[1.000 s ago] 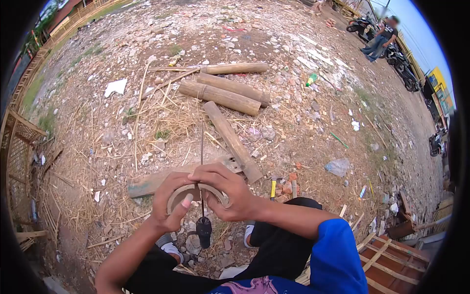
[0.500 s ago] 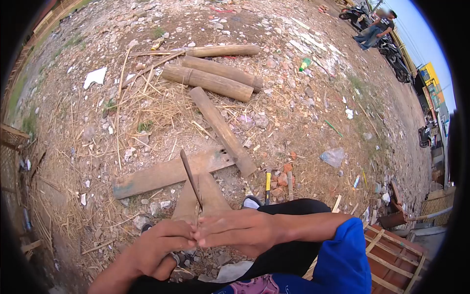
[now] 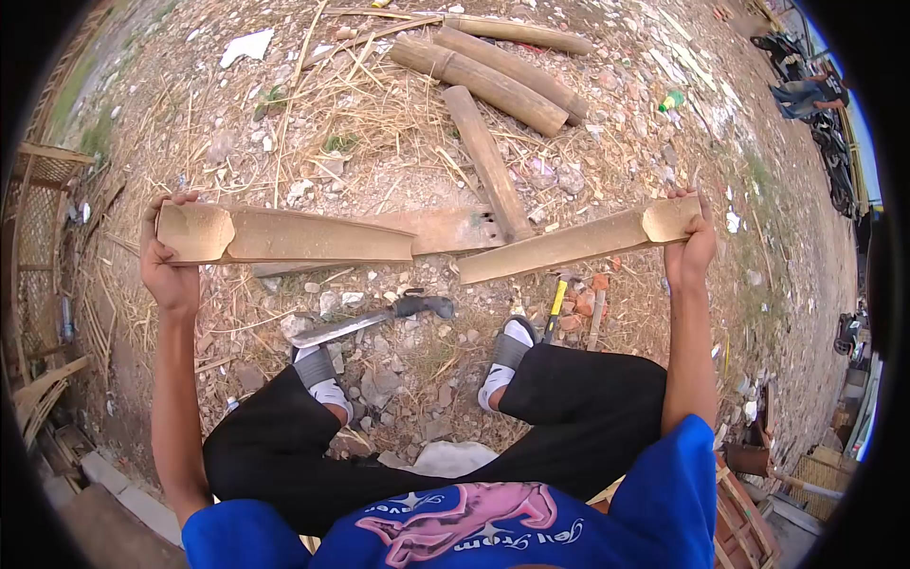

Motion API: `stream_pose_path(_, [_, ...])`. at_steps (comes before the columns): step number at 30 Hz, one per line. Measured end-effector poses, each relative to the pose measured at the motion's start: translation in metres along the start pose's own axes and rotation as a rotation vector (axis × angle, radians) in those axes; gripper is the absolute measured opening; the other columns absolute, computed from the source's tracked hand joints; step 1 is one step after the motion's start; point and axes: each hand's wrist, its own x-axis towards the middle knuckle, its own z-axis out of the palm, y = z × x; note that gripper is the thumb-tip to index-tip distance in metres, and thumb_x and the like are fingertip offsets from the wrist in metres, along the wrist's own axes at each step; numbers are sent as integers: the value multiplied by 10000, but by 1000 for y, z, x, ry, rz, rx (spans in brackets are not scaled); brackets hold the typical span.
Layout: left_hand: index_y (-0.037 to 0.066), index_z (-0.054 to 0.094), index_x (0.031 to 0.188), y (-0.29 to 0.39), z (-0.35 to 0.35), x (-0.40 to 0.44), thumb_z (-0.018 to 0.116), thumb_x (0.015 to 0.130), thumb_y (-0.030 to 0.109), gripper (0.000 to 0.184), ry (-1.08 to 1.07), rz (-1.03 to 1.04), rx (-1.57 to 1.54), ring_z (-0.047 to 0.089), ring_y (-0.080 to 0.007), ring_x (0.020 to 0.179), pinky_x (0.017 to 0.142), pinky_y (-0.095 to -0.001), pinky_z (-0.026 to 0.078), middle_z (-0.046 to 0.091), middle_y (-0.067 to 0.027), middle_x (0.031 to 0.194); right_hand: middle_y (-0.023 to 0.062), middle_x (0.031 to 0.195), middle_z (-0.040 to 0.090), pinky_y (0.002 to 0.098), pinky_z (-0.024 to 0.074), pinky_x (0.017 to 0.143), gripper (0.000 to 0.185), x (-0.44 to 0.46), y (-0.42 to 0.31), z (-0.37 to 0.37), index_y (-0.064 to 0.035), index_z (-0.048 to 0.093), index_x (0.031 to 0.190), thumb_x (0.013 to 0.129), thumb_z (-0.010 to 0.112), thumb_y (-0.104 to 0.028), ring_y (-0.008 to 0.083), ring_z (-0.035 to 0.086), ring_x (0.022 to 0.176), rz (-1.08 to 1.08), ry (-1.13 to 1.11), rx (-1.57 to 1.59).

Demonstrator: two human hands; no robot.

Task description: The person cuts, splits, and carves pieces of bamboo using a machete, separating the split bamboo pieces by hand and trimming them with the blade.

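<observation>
The left hand (image 3: 169, 268) curls tight round the outer end of one split bamboo piece (image 3: 318, 237), on the left. The right hand (image 3: 693, 251) holds the other bamboo piece (image 3: 564, 245) that way, on the right. I'd grip both firmly, keep fingers off the edges, and mind the big knife (image 3: 353, 325) lying between, near the left shoe (image 3: 318, 369).

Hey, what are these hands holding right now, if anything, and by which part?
The left hand grips a split bamboo piece by its outer end; the right hand grips a second bamboo piece, likewise by its outer end.
</observation>
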Motion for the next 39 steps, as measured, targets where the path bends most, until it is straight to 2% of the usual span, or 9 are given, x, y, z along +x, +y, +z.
stream_pose_path(4, [3, 444, 1266, 2, -58, 18, 386, 680, 44, 590, 330, 105, 10, 560, -374, 1181, 1072, -510, 449, 560, -243, 1236, 183, 1042, 576, 415, 482, 1001, 544, 7, -11, -19, 99, 492, 1161, 634, 371, 47, 311, 577, 1050, -48, 19, -47])
stream_pose_path(13, [22, 448, 1207, 92, -6, 8, 368, 761, 5, 454, 272, 430, -37, 569, -361, 1168, 1019, -494, 507, 568, -259, 1237, 166, 1065, 608, 471, 448, 1024, 470, 6, -18, 36, 24, 496, 1226, 761, 445, -16, 303, 583, 1076, -75, 221, 504])
stream_pose_path(17, [48, 382, 1156, 77, 35, 20, 383, 768, -34, 396, 349, 509, -64, 583, -344, 1134, 1005, -479, 508, 585, -248, 1182, 152, 1201, 631, 472, 412, 1039, 621, -18, 31, 80, -54, 516, 1344, 855, 668, -406, 304, 573, 1176, 223, 203, -379])
stream_pose_path(19, [60, 357, 1169, 66, 69, 16, 377, 759, -32, 421, 349, 515, -73, 584, -335, 1113, 994, -473, 505, 581, -240, 1156, 165, 1239, 647, 429, 460, 996, 669, -39, 30, 85, -40, 577, 1319, 826, 691, -477, 314, 604, 1165, 168, -462, -1420])
stream_pose_path(21, [67, 330, 1198, 62, 105, 5, 370, 742, -29, 467, 271, 527, -48, 565, -321, 1110, 994, -463, 491, 560, -225, 1144, 206, 1171, 669, 423, 503, 958, 639, -66, 33, 98, -64, 677, 1188, 785, 674, -560, 364, 638, 1105, 179, -785, -1844])
stream_pose_path(29, [25, 313, 1235, -2, 200, -45, 352, 643, -53, 598, -221, 846, 227, 465, -289, 1109, 1072, -480, 363, 445, -227, 1171, 164, 1101, 694, 469, 534, 850, 433, -155, 164, 106, -113, 639, 1200, 821, 649, -322, 351, 666, 1022, -131, -1278, -1587])
stream_pose_path(33, [139, 364, 1219, -36, 228, -61, 509, 762, 46, 488, -667, 1248, 552, 555, -351, 1008, 1071, -626, 285, 511, -180, 1094, 166, 1077, 696, 487, 539, 839, 403, -196, 183, 101, -151, 645, 1188, 808, 640, -283, 344, 672, 1019, 53, -1603, -1787])
stream_pose_path(36, [203, 548, 1226, -101, 227, -77, 687, 762, 277, 491, -940, 1178, 1150, 500, -360, 1215, 1122, -636, 201, 526, -153, 1263, 159, 1071, 698, 480, 539, 850, 383, -199, 198, 97, -168, 651, 1180, 808, 630, -258, 341, 666, 1038, 53, -1646, -1757])
stream_pose_path(39, [244, 543, 1342, -116, 208, -107, 678, 802, 442, 591, -1085, 689, 1437, 449, -364, 1336, 1139, -631, 206, 482, -164, 1432, 128, 1106, 696, 461, 540, 864, 328, -185, 229, 71, -138, 670, 1127, 828, 624, -264, 327, 669, 1042, -96, -1577, -1638])
